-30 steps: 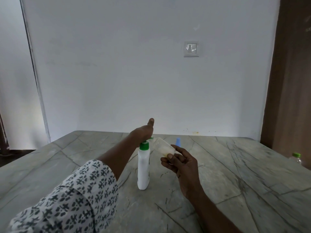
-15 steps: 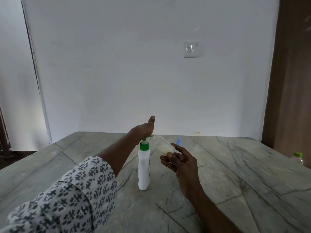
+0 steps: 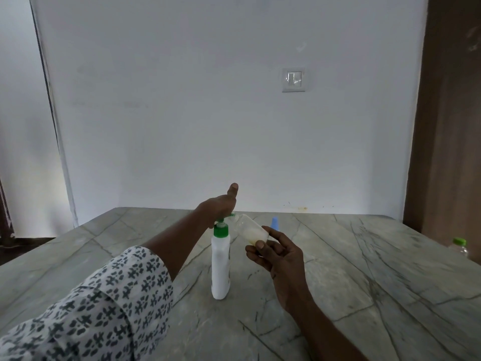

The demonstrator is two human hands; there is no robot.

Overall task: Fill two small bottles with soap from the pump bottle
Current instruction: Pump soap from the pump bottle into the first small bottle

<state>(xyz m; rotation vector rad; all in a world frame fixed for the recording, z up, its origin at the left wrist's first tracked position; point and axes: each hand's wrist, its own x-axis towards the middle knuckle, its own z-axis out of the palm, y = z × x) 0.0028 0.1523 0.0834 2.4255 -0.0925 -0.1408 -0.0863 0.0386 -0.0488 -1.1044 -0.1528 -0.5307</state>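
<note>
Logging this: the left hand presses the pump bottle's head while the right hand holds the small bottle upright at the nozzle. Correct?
Not upright: the head view shows the right hand holding the small bottle tilted, mouth toward the nozzle. The left hand presses the head of the pump bottle.

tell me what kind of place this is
Probably a room in a home: a veined stone table, a plain white wall with a light switch, and what looks like a wooden door at the right.

A grey, veined stone bench (image 3: pixel 364 269) meets a white wall (image 3: pixel 182 126) bearing a switch (image 3: pixel 293 80). A brown wooden panel (image 3: pixel 453 126) stands at right. A clear green-capped bottle (image 3: pixel 458 247) shows at the bench's right edge.
</note>
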